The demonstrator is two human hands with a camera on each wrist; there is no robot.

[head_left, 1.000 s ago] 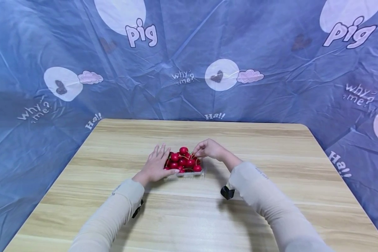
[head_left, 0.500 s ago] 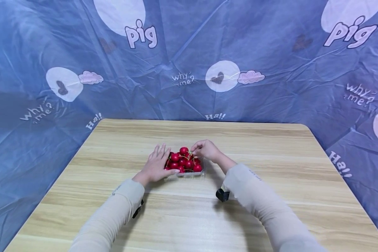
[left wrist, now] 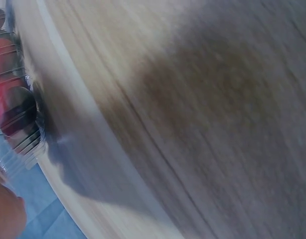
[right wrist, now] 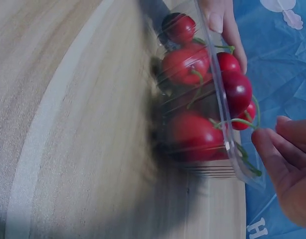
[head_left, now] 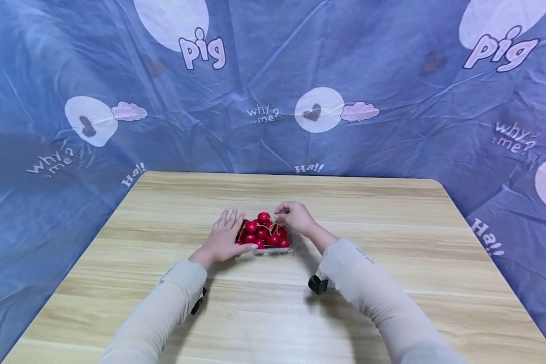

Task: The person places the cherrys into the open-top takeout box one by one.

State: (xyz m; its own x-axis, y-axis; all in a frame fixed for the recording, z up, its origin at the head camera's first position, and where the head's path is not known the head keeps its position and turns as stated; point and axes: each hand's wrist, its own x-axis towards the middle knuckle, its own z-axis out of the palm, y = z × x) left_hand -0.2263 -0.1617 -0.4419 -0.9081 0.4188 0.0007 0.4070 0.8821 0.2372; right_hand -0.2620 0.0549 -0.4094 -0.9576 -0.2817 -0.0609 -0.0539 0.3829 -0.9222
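Red cherries (head_left: 262, 234) with green stems are heaped in a clear plastic box (head_left: 273, 250) in the middle of the table. My left hand (head_left: 225, 237) lies with fingers spread along the left side of the box, its thumb across the near edge. At the box's right back corner is my right hand (head_left: 296, 216), palm down and fingers bent over the fruit. In the right wrist view, my right hand (right wrist: 287, 164) pinches a cherry stem (right wrist: 242, 121) between thumb and forefinger, just outside the rim. The left wrist view catches the box (left wrist: 28, 144) only at its edge.
The box stands on a wood-grain table (head_left: 255, 313). Behind the table hangs a blue printed cloth (head_left: 236, 136). A small black device (head_left: 317, 284) hangs under the right sleeve (head_left: 368, 288).
My right hand has shifted a little to the left over the cherries, its forearm following. Cherries near it have moved slightly. My left hand stays in place on the box.
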